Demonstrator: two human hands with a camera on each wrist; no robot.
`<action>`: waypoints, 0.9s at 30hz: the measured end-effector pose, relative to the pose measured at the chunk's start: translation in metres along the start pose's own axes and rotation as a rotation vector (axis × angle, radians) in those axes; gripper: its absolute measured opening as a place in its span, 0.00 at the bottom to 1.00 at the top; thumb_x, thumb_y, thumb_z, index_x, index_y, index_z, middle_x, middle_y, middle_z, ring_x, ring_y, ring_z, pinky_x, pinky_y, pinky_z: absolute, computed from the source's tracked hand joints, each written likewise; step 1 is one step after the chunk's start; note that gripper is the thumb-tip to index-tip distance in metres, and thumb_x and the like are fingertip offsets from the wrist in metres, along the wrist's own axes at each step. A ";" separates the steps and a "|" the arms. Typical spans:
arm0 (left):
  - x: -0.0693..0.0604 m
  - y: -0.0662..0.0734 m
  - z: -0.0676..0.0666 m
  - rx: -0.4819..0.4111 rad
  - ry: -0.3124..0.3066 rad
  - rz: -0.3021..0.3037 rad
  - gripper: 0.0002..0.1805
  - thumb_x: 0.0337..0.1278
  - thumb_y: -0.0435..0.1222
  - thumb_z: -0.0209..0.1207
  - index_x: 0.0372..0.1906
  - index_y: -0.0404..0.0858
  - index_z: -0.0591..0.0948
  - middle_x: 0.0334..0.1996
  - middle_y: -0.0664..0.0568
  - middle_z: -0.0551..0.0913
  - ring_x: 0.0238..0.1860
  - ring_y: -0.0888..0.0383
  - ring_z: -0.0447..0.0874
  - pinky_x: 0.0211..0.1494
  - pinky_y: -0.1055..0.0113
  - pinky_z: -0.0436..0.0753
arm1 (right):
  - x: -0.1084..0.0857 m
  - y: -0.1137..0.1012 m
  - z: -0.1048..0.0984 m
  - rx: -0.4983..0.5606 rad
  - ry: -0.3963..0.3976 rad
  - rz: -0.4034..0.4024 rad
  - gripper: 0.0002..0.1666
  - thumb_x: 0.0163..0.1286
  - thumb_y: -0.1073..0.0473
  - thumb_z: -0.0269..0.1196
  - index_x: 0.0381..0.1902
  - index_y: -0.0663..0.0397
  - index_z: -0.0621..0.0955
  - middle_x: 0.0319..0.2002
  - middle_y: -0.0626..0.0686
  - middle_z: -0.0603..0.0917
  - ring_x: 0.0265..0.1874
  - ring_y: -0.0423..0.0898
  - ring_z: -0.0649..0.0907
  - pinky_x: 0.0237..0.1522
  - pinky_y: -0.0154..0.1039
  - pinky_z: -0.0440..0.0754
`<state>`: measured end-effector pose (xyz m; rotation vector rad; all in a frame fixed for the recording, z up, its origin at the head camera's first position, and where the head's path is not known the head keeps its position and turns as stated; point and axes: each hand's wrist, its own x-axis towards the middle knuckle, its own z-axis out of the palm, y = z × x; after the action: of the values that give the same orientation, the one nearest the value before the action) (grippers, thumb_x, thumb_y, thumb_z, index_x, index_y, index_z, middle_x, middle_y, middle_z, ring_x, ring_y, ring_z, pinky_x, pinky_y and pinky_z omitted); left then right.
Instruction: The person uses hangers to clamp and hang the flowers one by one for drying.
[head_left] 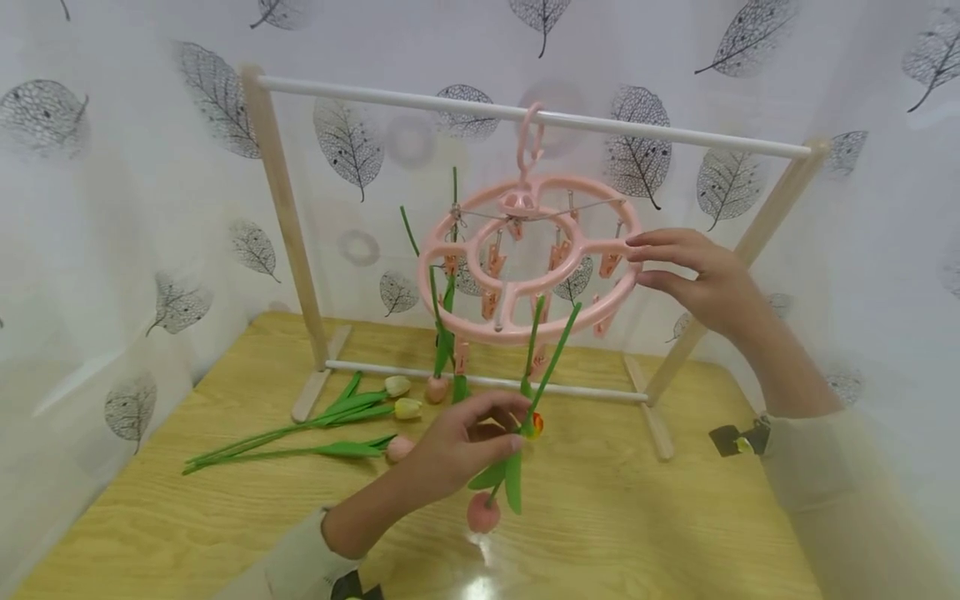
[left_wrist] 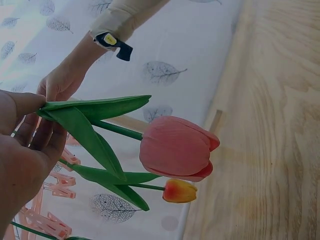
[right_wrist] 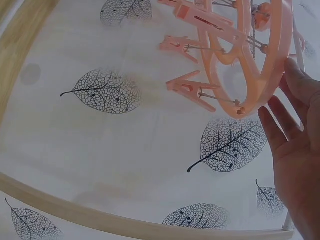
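Note:
My left hand (head_left: 468, 442) pinches a pink artificial tulip (head_left: 483, 512) by its green stem. The bloom hangs down, and the left wrist view shows the same pink tulip (left_wrist: 176, 149) close up. My right hand (head_left: 701, 271) holds the right rim of a round pink clip hanger (head_left: 615, 307), fingers above and thumb below. Several pink clips (right_wrist: 190, 91) dangle from this ring. A red-and-yellow tulip (left_wrist: 180, 191) hangs bloom down behind the held one. Another pink tulip (head_left: 437, 388) hangs bloom down at the ring's left side.
The hanger hooks over the white bar (head_left: 652, 129) of a wooden-legged rack (head_left: 288, 217) on the wood-grain table (head_left: 637, 517). Two pale yellow tulips (head_left: 407, 408) and a pink tulip (head_left: 399, 449) lie at the left. A leaf-print curtain (head_left: 150, 150) stands behind.

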<state>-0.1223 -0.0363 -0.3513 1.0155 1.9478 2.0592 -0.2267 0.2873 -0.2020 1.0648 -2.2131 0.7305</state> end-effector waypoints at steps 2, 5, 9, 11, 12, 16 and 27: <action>0.000 0.001 0.000 0.000 0.000 -0.002 0.20 0.66 0.29 0.62 0.61 0.37 0.77 0.53 0.30 0.77 0.50 0.56 0.79 0.57 0.66 0.83 | 0.002 0.001 0.002 0.030 -0.001 -0.042 0.24 0.49 0.82 0.71 0.45 0.62 0.88 0.52 0.50 0.88 0.62 0.36 0.78 0.68 0.29 0.69; 0.001 0.002 0.000 0.001 0.000 0.009 0.20 0.66 0.29 0.61 0.61 0.36 0.77 0.52 0.31 0.77 0.50 0.56 0.79 0.57 0.65 0.83 | 0.002 0.000 0.004 0.035 -0.006 -0.067 0.23 0.48 0.83 0.71 0.42 0.63 0.88 0.48 0.50 0.89 0.61 0.39 0.78 0.68 0.30 0.69; 0.001 0.002 -0.001 0.007 0.014 0.013 0.20 0.66 0.29 0.61 0.61 0.36 0.77 0.50 0.38 0.80 0.50 0.56 0.80 0.57 0.65 0.84 | 0.000 -0.004 0.009 0.017 -0.014 -0.094 0.22 0.47 0.82 0.72 0.40 0.63 0.89 0.44 0.56 0.89 0.60 0.41 0.78 0.67 0.28 0.70; 0.001 0.002 -0.001 0.013 0.027 0.009 0.20 0.66 0.29 0.62 0.61 0.37 0.78 0.48 0.41 0.81 0.49 0.55 0.80 0.56 0.65 0.84 | -0.001 -0.007 0.012 0.018 -0.018 -0.113 0.21 0.46 0.82 0.72 0.40 0.64 0.88 0.44 0.58 0.88 0.59 0.42 0.78 0.67 0.29 0.70; 0.001 0.002 -0.001 0.014 0.033 0.006 0.20 0.66 0.29 0.62 0.61 0.37 0.78 0.48 0.41 0.81 0.49 0.55 0.81 0.55 0.65 0.85 | -0.002 -0.008 0.013 0.022 -0.016 -0.123 0.22 0.46 0.82 0.72 0.39 0.63 0.88 0.43 0.58 0.88 0.59 0.43 0.79 0.67 0.30 0.70; 0.000 0.002 -0.002 0.015 0.046 0.010 0.19 0.66 0.29 0.62 0.61 0.37 0.78 0.48 0.41 0.81 0.49 0.55 0.81 0.55 0.64 0.85 | -0.004 -0.017 0.020 0.056 -0.020 -0.159 0.21 0.46 0.82 0.72 0.40 0.63 0.88 0.43 0.59 0.88 0.57 0.43 0.80 0.67 0.32 0.72; 0.002 0.004 -0.009 0.032 0.076 0.065 0.21 0.65 0.27 0.61 0.63 0.35 0.77 0.53 0.36 0.79 0.49 0.56 0.81 0.55 0.63 0.85 | -0.001 -0.044 0.049 0.111 0.061 -0.293 0.23 0.71 0.44 0.63 0.39 0.60 0.89 0.39 0.56 0.88 0.48 0.50 0.80 0.62 0.31 0.71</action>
<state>-0.1272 -0.0436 -0.3465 1.0351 2.0164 2.1378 -0.2027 0.2308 -0.2260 1.3668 -1.9287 0.7492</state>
